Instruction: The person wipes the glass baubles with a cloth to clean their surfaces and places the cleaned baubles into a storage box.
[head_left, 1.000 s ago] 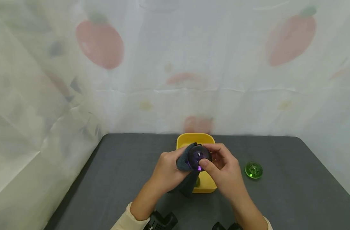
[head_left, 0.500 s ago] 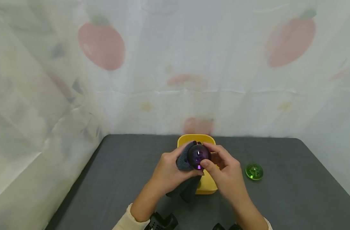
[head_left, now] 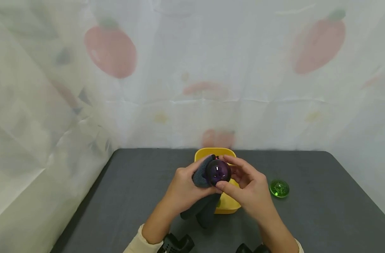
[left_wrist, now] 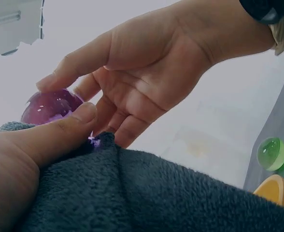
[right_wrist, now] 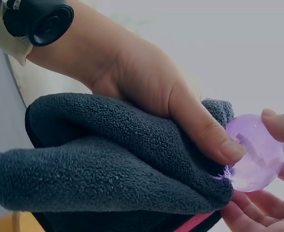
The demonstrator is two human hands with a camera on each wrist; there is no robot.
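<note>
Standing beside the dark grey table [head_left: 306, 218], I see the person holding a purple glass ball [head_left: 218, 172] up above a yellow tub [head_left: 225, 207], both hands meeting around it. The left hand [head_left: 184, 188] has its fingers curled round a dark grey fleece cloth [head_left: 200, 175], and its thumb presses the cloth against the left side of the ball; from the right wrist view the thumb lies flat over the bunched fleece, its tip right at the edge of the ball [right_wrist: 255, 153]. A loose end of the cloth hangs down below the hand, over the tub's near left corner. The right hand [head_left: 247, 188] pinches the ball between thumb and fingertips, the thumb at the ball's near side and the fingers hooked over its far side; in the left wrist view one fingertip rests on top of the ball [left_wrist: 50, 106] while the other fingers curve under it. The ball is translucent, with a bright glint on its face. On the table to the right of the tub, well apart from the hands, sits a green glass ball [head_left: 279, 187]. A pale curtain printed with red fruit [head_left: 110, 49] hangs behind and to the left of the table.
</note>
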